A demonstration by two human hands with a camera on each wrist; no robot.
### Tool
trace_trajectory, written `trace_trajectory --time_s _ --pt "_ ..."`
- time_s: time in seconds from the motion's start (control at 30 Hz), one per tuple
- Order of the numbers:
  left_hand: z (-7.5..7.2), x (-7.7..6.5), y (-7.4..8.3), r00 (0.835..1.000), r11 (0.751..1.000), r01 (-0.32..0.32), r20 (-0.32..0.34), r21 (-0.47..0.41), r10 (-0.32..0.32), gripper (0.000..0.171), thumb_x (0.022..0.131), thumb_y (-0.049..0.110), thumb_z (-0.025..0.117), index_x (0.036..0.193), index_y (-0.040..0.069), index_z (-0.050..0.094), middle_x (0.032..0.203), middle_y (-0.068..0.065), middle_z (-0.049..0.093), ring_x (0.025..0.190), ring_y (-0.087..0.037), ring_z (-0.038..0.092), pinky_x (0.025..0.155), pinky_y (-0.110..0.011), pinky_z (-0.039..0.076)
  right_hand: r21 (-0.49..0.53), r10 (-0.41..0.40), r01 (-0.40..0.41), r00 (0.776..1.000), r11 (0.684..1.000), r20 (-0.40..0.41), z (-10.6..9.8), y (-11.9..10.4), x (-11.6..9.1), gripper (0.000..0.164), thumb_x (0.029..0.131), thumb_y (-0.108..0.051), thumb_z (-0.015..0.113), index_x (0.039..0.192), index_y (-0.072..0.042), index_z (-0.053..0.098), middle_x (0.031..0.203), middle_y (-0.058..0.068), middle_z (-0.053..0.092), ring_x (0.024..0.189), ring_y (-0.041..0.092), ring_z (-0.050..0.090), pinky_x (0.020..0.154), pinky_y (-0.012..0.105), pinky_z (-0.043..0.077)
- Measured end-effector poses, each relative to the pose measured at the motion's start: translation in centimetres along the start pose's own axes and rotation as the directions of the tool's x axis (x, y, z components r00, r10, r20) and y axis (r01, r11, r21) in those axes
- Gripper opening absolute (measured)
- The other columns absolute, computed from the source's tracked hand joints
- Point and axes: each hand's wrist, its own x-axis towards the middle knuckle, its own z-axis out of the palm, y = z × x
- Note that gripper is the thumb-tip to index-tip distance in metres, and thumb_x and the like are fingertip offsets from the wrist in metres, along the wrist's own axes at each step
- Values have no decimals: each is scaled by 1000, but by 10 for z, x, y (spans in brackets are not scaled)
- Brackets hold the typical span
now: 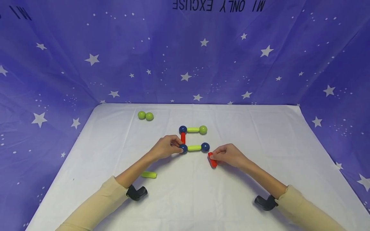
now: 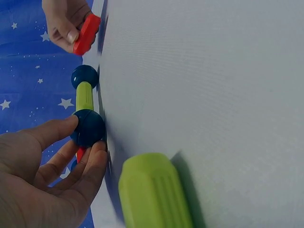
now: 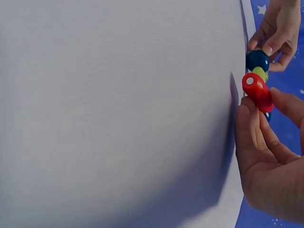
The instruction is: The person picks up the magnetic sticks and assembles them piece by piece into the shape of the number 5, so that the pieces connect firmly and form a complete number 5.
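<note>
Balls and rods joined into an open three-sided frame lie mid-table. My left hand (image 1: 167,147) pinches its near-left blue ball (image 2: 88,128) between thumb and fingers. From that ball a yellow-green rod (image 1: 194,148) runs right to another blue ball (image 1: 205,147), and a red rod (image 1: 183,138) runs back to a far blue ball (image 1: 183,129). A second yellow-green rod (image 1: 193,130) links the far ball to a green ball (image 1: 203,129). My right hand (image 1: 229,155) grips a loose red rod (image 3: 257,91) by thumb and fingers, tilted, just right of the near-right blue ball.
Two green balls (image 1: 145,115) sit side by side at the back left. A loose yellow-green rod (image 1: 149,175) lies near my left forearm. White cloth (image 1: 185,199) covers the table, and a purple star-patterned curtain (image 1: 162,64) stands behind and at both sides.
</note>
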Motion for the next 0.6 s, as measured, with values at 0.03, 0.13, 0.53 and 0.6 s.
trace_trajectory --time_s 0.03,0.13,0.53,0.6 --pt "0 0 0 1000 1000 2 0 1 -2 17 83 9 79 97 7 69 88 1 68 86 -17 61 79 -34 46 22 12 -12 1000 1000 -4 2 -1 2 20 88 -20 76 97 -2 74 81 2 70 75 15 64 71 28 55" --pt "0 0 0 1000 1000 4 -1 0 -4 17 83 8 79 97 7 69 88 0 68 85 -17 61 79 -34 46 94 44 -43 999 995 -8 6 -1 7 20 87 -17 77 96 0 74 84 4 71 75 14 66 71 28 57" --pt "0 0 0 1000 1000 8 0 8 -8 17 83 9 79 97 7 69 88 0 68 85 -17 61 78 -34 46 175 105 -104 994 979 -2 12 -1 13 15 87 -11 75 95 2 74 85 7 72 73 15 67 68 28 58" --pt "1 1 0 1000 1000 9 1 7 -9 17 83 9 79 97 7 69 88 0 68 85 -17 61 77 -33 46 122 86 -84 996 989 -11 10 -2 14 14 87 -13 75 92 0 74 81 6 71 72 15 66 68 28 57"
